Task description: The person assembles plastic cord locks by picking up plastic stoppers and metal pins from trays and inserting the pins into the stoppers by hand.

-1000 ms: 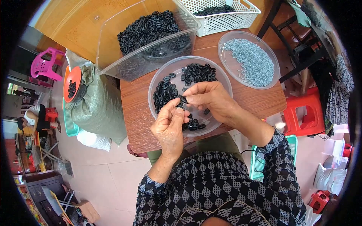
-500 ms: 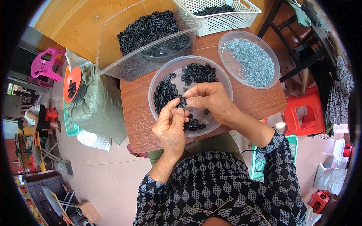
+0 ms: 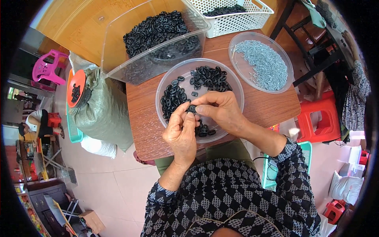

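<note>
Above a round clear tub [image 3: 161, 79] on the small wooden table, my two hands meet at the fingertips. Between them is a small black oval plastic piece [image 3: 192, 108], partly covered by the fingers. My left hand [image 3: 181, 132] pinches it from the left with thumb and forefinger. From the right, my right hand [image 3: 221, 110] closes thumb and forefinger on the same piece. Below them in the tub, similar black oval pieces with holes lie in several heaps; one heap of black pieces [image 3: 209, 78] is at the back, another along the left wall.
A clear bin [image 3: 114, 51] full of black pieces stands behind the tub. Beside it is a white perforated basket [image 3: 237, 21]. A round tray [image 3: 241, 65] of small silvery screws sits right. Around the table are a green sack [image 3: 108, 106] and a red stool [image 3: 319, 122].
Both hands have shifted slightly right and toward me, still pinched together at the black piece. My right fingers have lowered a little. The containers have stayed where they were.
</note>
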`<control>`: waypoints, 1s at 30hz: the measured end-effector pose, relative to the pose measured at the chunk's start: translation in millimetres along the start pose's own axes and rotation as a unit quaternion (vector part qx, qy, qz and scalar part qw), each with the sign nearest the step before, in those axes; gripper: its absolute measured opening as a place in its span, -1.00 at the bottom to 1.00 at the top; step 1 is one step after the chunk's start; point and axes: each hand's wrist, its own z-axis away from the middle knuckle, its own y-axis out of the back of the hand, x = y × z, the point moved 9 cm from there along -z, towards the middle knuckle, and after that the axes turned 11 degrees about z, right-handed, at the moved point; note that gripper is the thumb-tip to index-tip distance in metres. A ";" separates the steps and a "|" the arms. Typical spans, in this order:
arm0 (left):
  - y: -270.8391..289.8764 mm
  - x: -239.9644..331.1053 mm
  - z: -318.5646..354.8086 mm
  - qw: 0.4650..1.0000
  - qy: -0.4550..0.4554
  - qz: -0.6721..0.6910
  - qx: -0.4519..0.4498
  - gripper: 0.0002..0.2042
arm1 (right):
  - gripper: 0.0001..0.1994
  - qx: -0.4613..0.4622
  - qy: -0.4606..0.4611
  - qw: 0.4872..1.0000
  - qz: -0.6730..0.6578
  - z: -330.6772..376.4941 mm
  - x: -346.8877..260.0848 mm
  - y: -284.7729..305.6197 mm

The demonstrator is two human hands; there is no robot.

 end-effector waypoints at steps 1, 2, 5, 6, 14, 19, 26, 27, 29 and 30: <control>0.1 -0.2 0.1 1.000 0.000 0.000 0.000 -0.79 | -0.87 -0.001 0.005 1.000 0.007 0.2 -0.2 -1.1; 1.0 -1.9 0.3 1.000 0.008 0.006 0.005 -0.79 | -0.87 -0.003 0.011 1.000 0.014 0.3 -0.6 -2.0; -0.1 -4.8 -1.5 0.999 0.030 0.040 0.010 -0.77 | -0.88 0.002 0.006 1.000 0.013 -0.1 -4.7 -0.5; -1.2 -6.7 -2.2 0.997 0.043 0.068 0.010 -0.76 | -0.88 0.002 0.005 1.000 0.012 -0.8 -4.6 -0.5; -4.9 -10.8 -3.1 0.995 0.064 0.067 -0.032 -0.70 | -0.89 -0.005 -0.020 1.000 -0.016 -3.0 6.7 0.3; -6.8 -9.4 -2.5 0.996 0.060 0.056 -0.034 -0.70 | -0.90 0.012 0.034 0.999 0.040 -2.5 1.0 2.8; -8.0 -9.2 -3.2 0.995 0.061 0.070 -0.037 -0.70 | -0.93 0.019 -0.031 0.999 0.002 -1.4 9.2 2.5; -9.3 -8.2 -3.8 0.995 0.063 0.072 -0.036 -0.70 | -0.93 0.019 -0.031 0.999 0.002 -2.0 7.3 3.7; -9.7 -9.0 -3.7 0.994 0.069 0.075 -0.035 -0.70 | -0.93 0.030 0.010 0.999 0.041 -2.6 -1.2 6.3; -9.7 -10.3 -3.3 0.993 0.076 0.078 -0.034 -0.70 | -0.93 0.029 0.010 0.999 0.041 -2.1 -0.4 6.6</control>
